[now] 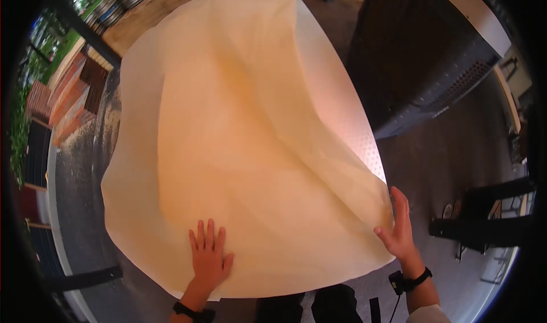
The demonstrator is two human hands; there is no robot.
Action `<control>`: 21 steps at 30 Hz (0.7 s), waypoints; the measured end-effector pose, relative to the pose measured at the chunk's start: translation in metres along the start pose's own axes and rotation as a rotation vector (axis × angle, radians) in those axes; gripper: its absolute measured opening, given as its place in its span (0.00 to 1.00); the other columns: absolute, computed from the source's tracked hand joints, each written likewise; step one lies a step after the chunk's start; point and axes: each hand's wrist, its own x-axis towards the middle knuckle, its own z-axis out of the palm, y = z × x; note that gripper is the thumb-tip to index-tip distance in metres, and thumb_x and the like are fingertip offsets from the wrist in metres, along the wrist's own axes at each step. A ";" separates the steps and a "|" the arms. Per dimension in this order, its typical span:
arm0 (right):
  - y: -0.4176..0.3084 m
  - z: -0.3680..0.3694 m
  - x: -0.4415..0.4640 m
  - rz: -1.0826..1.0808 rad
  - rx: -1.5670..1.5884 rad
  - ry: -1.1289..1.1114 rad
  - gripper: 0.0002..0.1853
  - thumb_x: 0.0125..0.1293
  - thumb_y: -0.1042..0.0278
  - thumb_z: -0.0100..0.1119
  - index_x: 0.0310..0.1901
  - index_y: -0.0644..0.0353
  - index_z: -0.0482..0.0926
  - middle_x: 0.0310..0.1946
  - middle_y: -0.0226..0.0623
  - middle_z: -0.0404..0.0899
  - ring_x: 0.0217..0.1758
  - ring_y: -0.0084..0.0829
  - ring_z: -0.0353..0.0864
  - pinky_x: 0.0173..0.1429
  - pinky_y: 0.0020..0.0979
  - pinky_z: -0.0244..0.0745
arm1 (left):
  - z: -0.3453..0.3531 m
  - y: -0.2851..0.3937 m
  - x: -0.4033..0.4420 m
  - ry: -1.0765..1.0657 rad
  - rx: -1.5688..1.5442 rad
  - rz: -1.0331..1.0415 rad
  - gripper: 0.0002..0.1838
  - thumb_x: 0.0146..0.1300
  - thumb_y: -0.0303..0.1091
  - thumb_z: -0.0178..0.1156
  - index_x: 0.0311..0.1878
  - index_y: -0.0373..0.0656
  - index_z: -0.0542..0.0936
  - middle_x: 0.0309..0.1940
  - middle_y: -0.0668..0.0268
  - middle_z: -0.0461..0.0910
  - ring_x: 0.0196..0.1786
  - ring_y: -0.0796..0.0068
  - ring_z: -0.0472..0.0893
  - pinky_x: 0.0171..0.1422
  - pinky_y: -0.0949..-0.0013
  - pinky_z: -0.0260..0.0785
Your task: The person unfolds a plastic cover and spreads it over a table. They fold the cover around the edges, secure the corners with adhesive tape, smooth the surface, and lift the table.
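Observation:
A large cream-coloured sheet is spread over a table, with a long diagonal fold running from the top towards the lower right. Bare perforated metal tabletop shows along the right side. My left hand lies flat on the sheet near the front edge, fingers spread. At the right corner my right hand is beside the sheet's edge, thumb and fingers apart, holding nothing. Both wrists wear dark bands.
A tall black cabinet stands beyond the table on the right. Brick steps and metal kegs are at the upper left. Black metal frame bars lie at the right. A cable hangs near my right wrist.

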 end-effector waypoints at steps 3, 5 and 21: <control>-0.023 0.002 0.006 -0.290 -0.239 0.006 0.52 0.54 0.34 0.68 0.70 0.64 0.61 0.65 0.56 0.65 0.63 0.55 0.71 0.64 0.47 0.70 | -0.003 0.001 0.003 0.026 -0.021 0.016 0.36 0.64 0.46 0.53 0.72 0.36 0.63 0.77 0.43 0.52 0.78 0.32 0.47 0.77 0.30 0.34; -0.033 0.016 0.007 -0.350 -0.315 -0.006 0.44 0.51 0.44 0.73 0.66 0.60 0.69 0.58 0.50 0.72 0.54 0.48 0.76 0.55 0.44 0.75 | -0.002 0.001 -0.001 0.042 -0.018 0.020 0.36 0.65 0.46 0.52 0.73 0.36 0.63 0.77 0.43 0.52 0.78 0.33 0.48 0.78 0.30 0.34; 0.094 0.006 0.030 0.037 0.436 0.213 0.14 0.71 0.64 0.55 0.36 0.68 0.81 0.26 0.32 0.80 0.30 0.20 0.77 0.35 0.28 0.72 | 0.010 0.002 -0.053 0.373 0.192 -0.218 0.36 0.62 0.35 0.59 0.74 0.41 0.61 0.78 0.49 0.51 0.80 0.44 0.48 0.80 0.38 0.35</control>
